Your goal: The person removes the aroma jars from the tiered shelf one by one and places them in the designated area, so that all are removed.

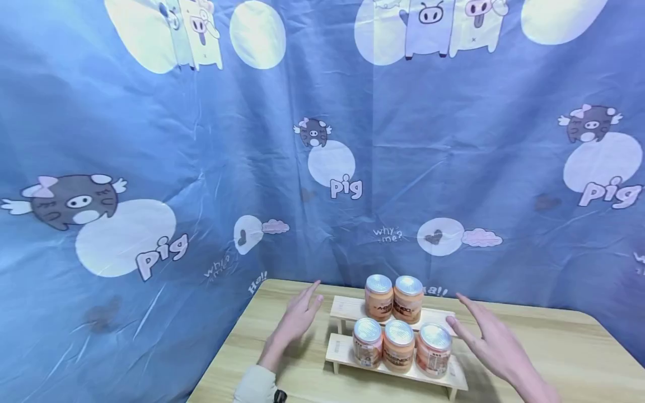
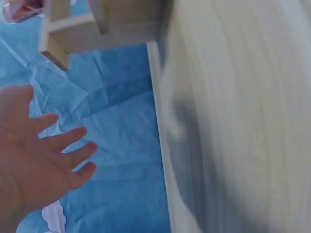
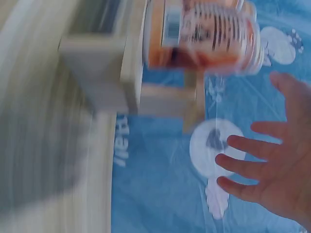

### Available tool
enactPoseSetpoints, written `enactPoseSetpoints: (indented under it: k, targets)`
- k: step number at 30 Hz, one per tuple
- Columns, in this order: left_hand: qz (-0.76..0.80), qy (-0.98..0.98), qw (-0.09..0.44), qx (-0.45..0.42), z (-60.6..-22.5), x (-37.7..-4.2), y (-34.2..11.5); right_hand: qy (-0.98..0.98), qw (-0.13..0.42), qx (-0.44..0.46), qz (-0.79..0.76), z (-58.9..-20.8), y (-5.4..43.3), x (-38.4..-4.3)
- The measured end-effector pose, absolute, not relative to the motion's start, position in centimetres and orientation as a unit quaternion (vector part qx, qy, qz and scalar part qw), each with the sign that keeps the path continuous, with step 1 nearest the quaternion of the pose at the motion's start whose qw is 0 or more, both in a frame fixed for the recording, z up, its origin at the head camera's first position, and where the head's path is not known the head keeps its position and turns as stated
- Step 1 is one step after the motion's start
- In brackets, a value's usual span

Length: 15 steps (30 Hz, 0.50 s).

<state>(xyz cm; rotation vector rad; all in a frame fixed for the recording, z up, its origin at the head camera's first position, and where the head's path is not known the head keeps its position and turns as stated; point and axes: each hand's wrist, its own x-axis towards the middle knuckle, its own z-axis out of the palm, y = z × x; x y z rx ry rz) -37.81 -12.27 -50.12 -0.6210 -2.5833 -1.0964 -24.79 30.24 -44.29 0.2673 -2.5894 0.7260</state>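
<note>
Several orange cans with silver lids stand upright on a two-tier wooden rack. Two of them, such as the back can [image 1: 379,299], are on the upper shelf [image 1: 347,307]; three, such as the front can [image 1: 399,347], are on the lower shelf [image 1: 339,348]. My left hand [image 1: 297,316] hovers to the left of the rack, fingers extended, touching nothing. On the other side, my right hand [image 1: 496,341] is held apart from the rack, its fingers spread and holding nothing. The right wrist view shows a can [image 3: 204,36] close by, blurred.
The rack stands on a light wooden table [image 1: 559,347]. Behind and to the left hangs a blue curtain [image 1: 242,140] printed with cartoon pigs, close to the table's far edge. A dark band [image 1: 280,396] circles the left wrist.
</note>
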Motion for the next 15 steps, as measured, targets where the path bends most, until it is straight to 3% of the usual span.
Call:
enactPoseSetpoints:
  k: [6,15]
  targets:
    - [-0.572,-0.796,0.058,-0.19,-50.6,-37.3,-9.9,-0.912,0.224,0.096,0.33,-43.9,28.1,-25.5]
    - [-0.742,-0.657,-0.068,-0.116,-51.2,-36.2,-7.7,-0.915,0.122,0.118,0.367,-41.2,25.5,-28.6]
